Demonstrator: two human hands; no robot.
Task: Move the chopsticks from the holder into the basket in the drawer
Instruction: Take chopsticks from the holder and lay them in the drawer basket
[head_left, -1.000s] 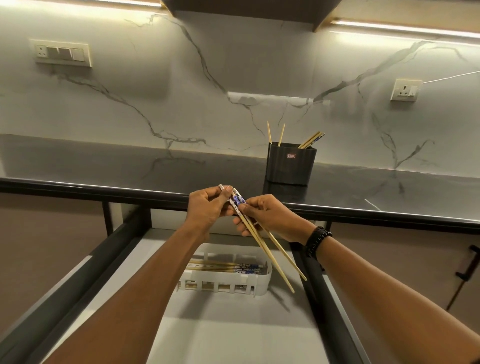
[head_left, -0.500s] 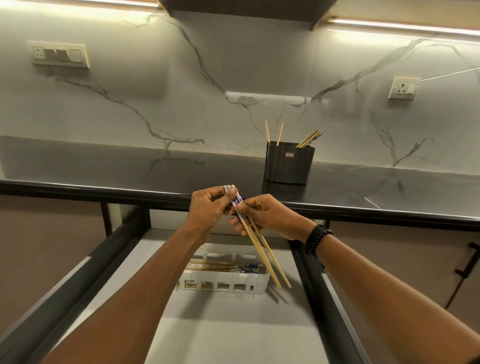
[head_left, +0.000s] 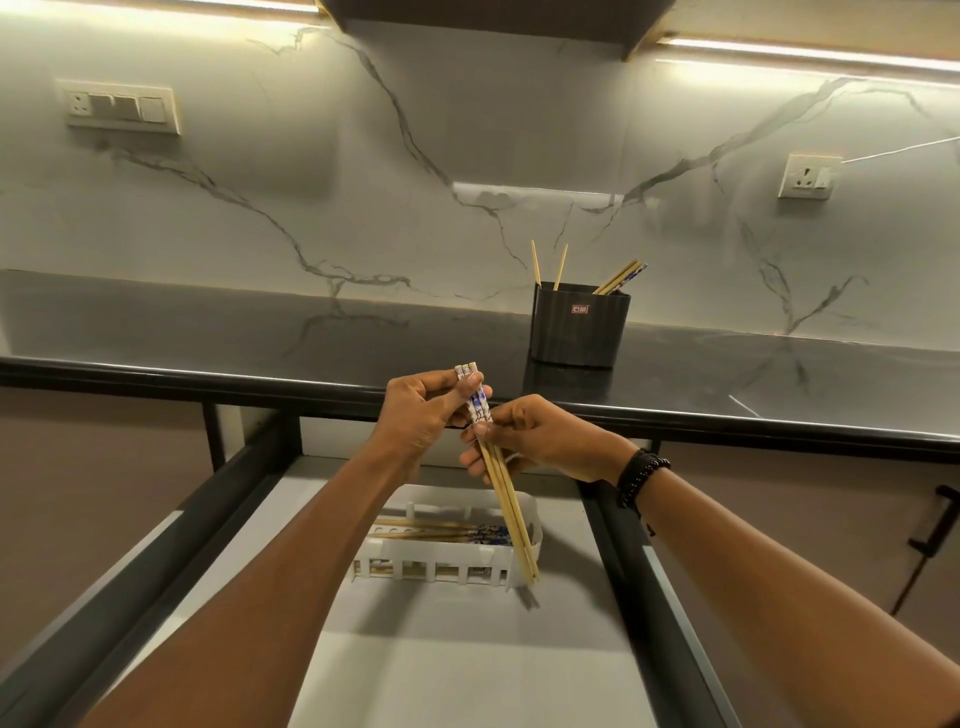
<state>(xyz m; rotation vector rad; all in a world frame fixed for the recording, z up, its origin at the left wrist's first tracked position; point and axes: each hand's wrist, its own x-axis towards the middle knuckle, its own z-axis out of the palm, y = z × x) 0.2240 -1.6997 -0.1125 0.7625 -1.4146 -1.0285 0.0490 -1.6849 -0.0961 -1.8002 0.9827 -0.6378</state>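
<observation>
A marble-veined wall (head_left: 363, 197) with lit strips under the cabinets rises behind a dark, glossy surface (head_left: 260, 338); a switch panel (head_left: 122, 106) sits far up and left of the hands, and a socket (head_left: 808, 175) up and to their right. Below the hands an open drawer (head_left: 467, 665) with dark side rails and a pale floor runs toward the camera. Two bare forearms reach in from the bottom corners and meet above the drawer's far end, the right wrist wearing a black beaded bracelet (head_left: 641, 475).

Beyond the right hand, on the surface, stands a dark ribbed holder (head_left: 579, 327) with a few chopsticks poking out of its top. Directly beneath both hands a white slotted basket (head_left: 452, 569) sits in the drawer, with several chopsticks laid lengthwise in it.

The left hand (head_left: 421, 415) is closed, thumb and fingers pinching the patterned blue-and-white top ends of a small bundle of chopsticks (head_left: 506, 499). The right hand (head_left: 535, 436) is closed around the same bundle just lower down, touching the left hand's fingertips. The bundle slants down and to the right from the hands, its bare wooden tips over the basket's right end, near its front corner.
</observation>
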